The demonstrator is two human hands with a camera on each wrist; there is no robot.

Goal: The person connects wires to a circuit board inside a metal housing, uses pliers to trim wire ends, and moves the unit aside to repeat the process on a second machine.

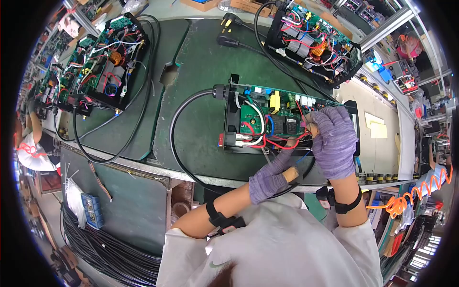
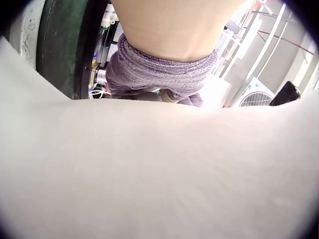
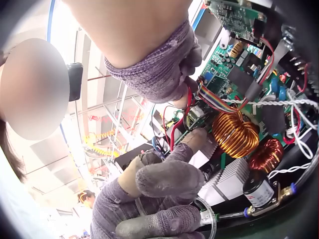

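Observation:
An open black-framed electronics unit (image 1: 282, 117) with green circuit boards lies on the green bench top. My right hand (image 1: 334, 138), in a purple knit glove with bare fingertips, reaches over its right part and pinches a red wire (image 3: 175, 132) beside a rainbow ribbon cable (image 3: 214, 99). My left hand (image 1: 270, 182), gloved alike, is at the unit's near edge, one bare fingertip beside the finned heat sink (image 3: 227, 181); I cannot tell whether it grips anything. Copper coils (image 3: 236, 134) sit next to the fingers. In the left wrist view a sleeve covers most of the scene.
A thick black cable (image 1: 174, 129) loops from the unit's left end past the bench's front edge. Another open unit (image 1: 313, 40) stands behind, with a black plug (image 1: 228, 40) near it. More units (image 1: 103, 67) with cables stand at left. Yellow paper slips (image 1: 377, 129) lie at right.

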